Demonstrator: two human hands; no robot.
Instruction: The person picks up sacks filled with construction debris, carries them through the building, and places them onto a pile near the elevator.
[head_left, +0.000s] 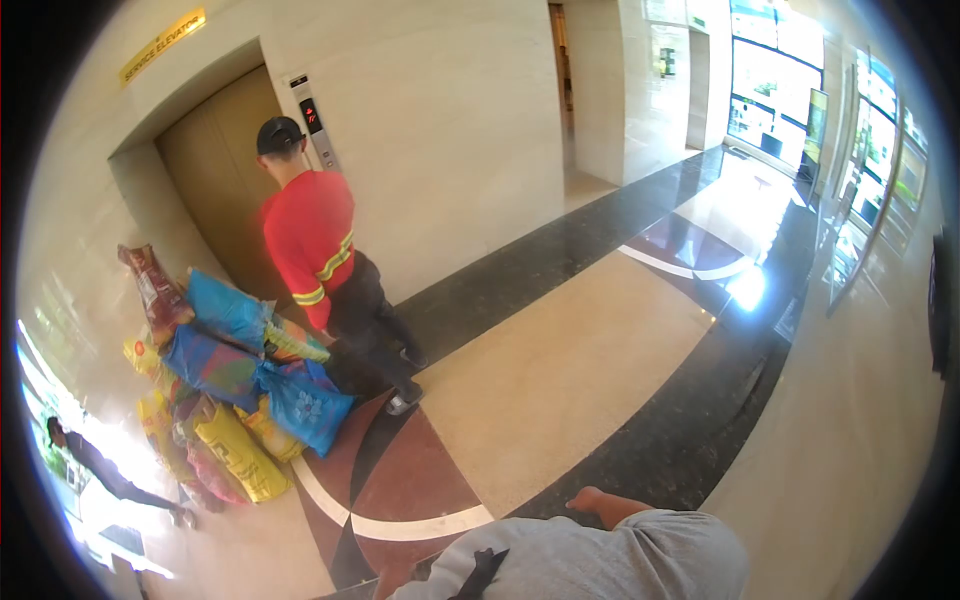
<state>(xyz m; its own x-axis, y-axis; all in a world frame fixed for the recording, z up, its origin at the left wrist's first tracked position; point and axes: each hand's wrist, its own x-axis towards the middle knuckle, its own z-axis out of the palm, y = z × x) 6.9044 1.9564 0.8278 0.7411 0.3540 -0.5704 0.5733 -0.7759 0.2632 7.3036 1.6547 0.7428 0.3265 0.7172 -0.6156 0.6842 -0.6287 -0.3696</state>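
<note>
My right hand (590, 499) shows at the bottom, beyond the short sleeve of my grey shirt (620, 555). It hangs over the dark floor band, with no object visible at it; its fingers are too small to make out. Of my left hand (394, 578) only a patch of skin appears at the lower edge, its fingers hidden. Ahead on the left, filled sacks lie heaped: a blue sack (305, 405), a yellow sack (240, 450) and a dark red sack (158, 290) among several others. Both my hands are well apart from the heap.
A person in a red long-sleeved top (310, 225) stands beside the sacks, facing the closed elevator door (225, 170). A lit call panel (313, 120) is on the wall. Another person (105, 470) is at far left. Glass doors (775, 75) stand at the far right end.
</note>
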